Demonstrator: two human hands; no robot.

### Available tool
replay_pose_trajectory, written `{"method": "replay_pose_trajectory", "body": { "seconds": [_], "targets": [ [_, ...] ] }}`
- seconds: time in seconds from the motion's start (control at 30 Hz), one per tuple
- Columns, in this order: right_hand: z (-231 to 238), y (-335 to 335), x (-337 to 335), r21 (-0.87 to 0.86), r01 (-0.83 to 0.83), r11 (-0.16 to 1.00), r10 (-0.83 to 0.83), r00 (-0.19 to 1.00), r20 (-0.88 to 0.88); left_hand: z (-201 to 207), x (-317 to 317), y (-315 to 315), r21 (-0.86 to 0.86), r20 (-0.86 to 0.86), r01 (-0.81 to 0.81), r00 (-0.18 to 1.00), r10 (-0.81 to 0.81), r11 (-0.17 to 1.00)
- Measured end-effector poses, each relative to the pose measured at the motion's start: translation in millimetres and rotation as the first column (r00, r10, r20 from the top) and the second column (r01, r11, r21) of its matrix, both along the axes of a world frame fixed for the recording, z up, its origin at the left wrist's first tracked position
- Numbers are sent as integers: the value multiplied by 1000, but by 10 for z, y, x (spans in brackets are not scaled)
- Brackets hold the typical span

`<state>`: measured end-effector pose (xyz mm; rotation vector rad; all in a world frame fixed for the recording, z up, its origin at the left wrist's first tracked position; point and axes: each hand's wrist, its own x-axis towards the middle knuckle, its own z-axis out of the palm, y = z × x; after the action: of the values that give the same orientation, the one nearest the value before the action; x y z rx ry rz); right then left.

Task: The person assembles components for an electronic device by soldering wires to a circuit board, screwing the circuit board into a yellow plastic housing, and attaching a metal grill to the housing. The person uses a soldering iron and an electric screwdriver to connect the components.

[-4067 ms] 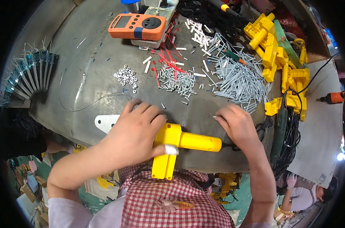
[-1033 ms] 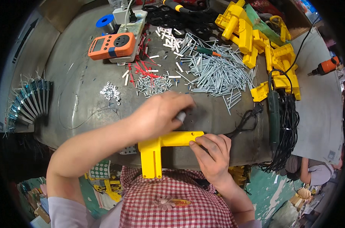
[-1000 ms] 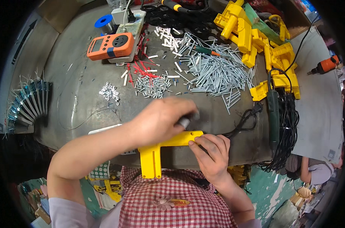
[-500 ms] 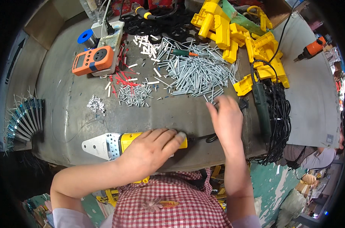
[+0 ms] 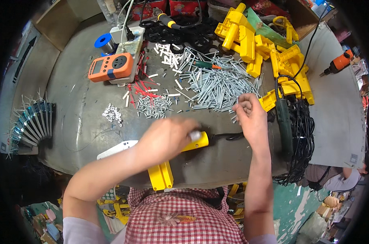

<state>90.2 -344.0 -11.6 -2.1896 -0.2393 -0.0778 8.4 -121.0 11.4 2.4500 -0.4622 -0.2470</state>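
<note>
Because it is blurry, the left hand [image 5: 168,136] is hard to see well, but it is over a bent yellow plastic tool body [image 5: 161,175] at the near edge of the grey table [image 5: 221,162]. One finger has a white wrap [image 5: 196,135] on it. I can't tell if that hand grips the yellow body or just touches it. A flat, pale metal plate [image 5: 117,149] pokes out past the arm, and a black cord [image 5: 229,136] lies by the body's right end. The right hand [image 5: 252,118] is well apart from the left, right by a big heap of long silver metal screws [image 5: 217,85]. Its thumb and fingertips are curled close together, and I can't tell if something little is between them. To the left sit a small heap of short silver screws [image 5: 154,106], then some tiny white rings [image 5: 112,114]. Thin red wires [image 5: 143,88] lie behind the short screws. Farther back is an orange plastic meter [image 5: 111,67].
</note>
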Motion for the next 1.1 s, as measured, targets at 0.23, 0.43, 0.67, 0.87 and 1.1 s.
{"method": "replay_pose_trajectory", "body": {
  "seconds": [0.23,0.43,0.67,0.87,1.1],
  "targets": [
    [389,282,-657,659,-109,745,470,786,-401,-335,778,305,320,560,19,803,-205,947],
    [-99,118,-1051,-141,-496,857,506,862,45,166,401,254,117,352,-56,936,11,992],
    [64,614,-1151,-90,-461,883,469,870,149,224,-73,536,-265,-240,-192,962,128,945],
    [22,668,-1255,-63,-498,865,502,857,115,78,-233,573,-235,-38,-130,991,124,963],
    [56,744,-1002,-250,-605,756,655,706,269,-131,-353,468,-126,276,-115,950,147,985]
  ]
}}
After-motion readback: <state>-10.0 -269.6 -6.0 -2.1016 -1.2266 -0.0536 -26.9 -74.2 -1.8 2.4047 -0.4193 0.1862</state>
